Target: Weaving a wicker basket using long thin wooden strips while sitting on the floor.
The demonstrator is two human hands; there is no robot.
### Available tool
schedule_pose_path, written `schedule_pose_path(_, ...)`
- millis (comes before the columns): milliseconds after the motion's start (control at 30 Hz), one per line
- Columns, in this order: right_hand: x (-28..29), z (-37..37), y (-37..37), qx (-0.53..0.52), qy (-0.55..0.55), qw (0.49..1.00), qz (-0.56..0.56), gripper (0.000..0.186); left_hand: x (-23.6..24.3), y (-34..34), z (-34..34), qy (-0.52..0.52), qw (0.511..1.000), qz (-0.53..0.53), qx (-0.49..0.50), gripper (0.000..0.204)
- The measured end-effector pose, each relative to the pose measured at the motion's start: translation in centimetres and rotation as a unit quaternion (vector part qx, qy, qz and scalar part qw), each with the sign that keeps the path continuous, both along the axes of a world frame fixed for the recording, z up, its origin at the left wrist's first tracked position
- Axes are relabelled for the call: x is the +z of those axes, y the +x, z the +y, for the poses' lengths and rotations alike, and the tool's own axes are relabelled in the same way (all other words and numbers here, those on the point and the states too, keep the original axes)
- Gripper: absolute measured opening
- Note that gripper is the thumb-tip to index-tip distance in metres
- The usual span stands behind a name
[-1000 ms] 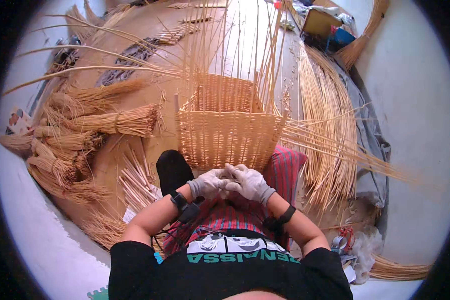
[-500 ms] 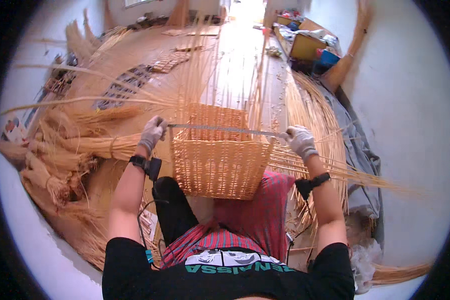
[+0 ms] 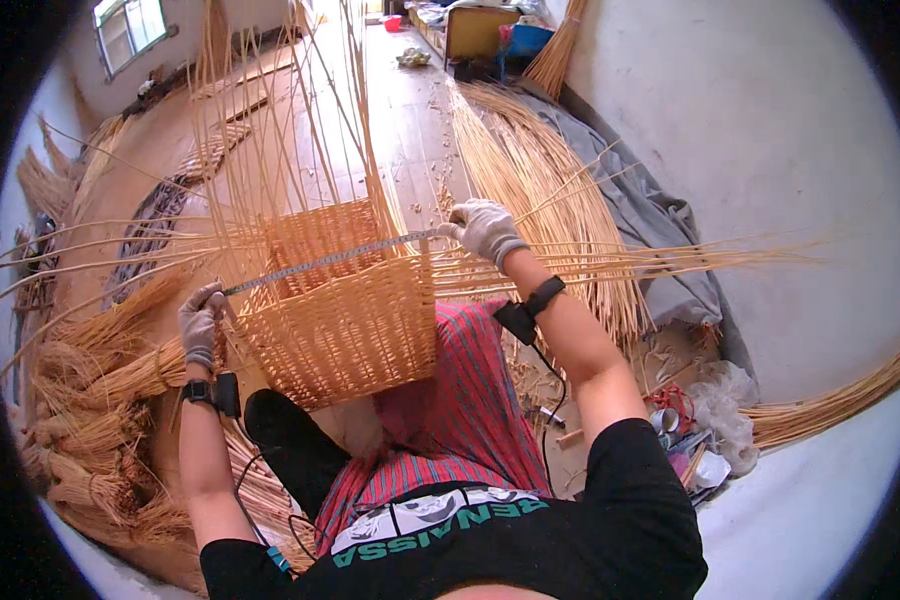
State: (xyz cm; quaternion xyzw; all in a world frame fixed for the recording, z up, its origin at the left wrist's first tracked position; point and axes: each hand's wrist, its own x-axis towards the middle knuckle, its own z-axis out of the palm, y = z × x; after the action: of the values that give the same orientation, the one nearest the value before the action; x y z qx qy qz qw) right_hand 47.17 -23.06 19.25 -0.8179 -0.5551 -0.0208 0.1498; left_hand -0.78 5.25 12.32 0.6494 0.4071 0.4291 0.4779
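A square woven wicker basket [image 3: 345,330] stands in front of me, leaning a little, with long loose stakes rising from its far side and others spreading out left and right. A thin grey measuring tape [image 3: 330,260] is stretched taut across its open top. My left hand [image 3: 201,312], in a pale glove, pinches one end beside the near left corner. At the right corner my right hand [image 3: 485,230], gloved as well, grips the other end between closed fingers. Striped red cloth [image 3: 470,390] covers my lap next to the basket.
Bundles of wicker rods [image 3: 100,400] are heaped on the left. To the right lie long loose rods [image 3: 560,200] over a grey sheet [image 3: 670,240], beside the wall. A clear plastic bag [image 3: 725,410] and small odds and ends sit at the near right.
The whole view has swung, so basket and hands appear farther left and tilted. The tape stays stretched between both hands, now slanting up toward the right.
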Motion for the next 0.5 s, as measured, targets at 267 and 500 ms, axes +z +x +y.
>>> schedule_pose_path(267,-0.6,0.3,1.1,0.029,0.007,0.998,0.058,0.039,0.7,0.4,-1.3,0.054,0.998,-0.013,0.006,0.017)
schedule_pose_path(500,0.7,0.0,-0.4,0.004,-0.006,0.999,0.049,0.038,0.1,0.5,-1.4,0.075,0.997,-0.002,-0.012,0.020)
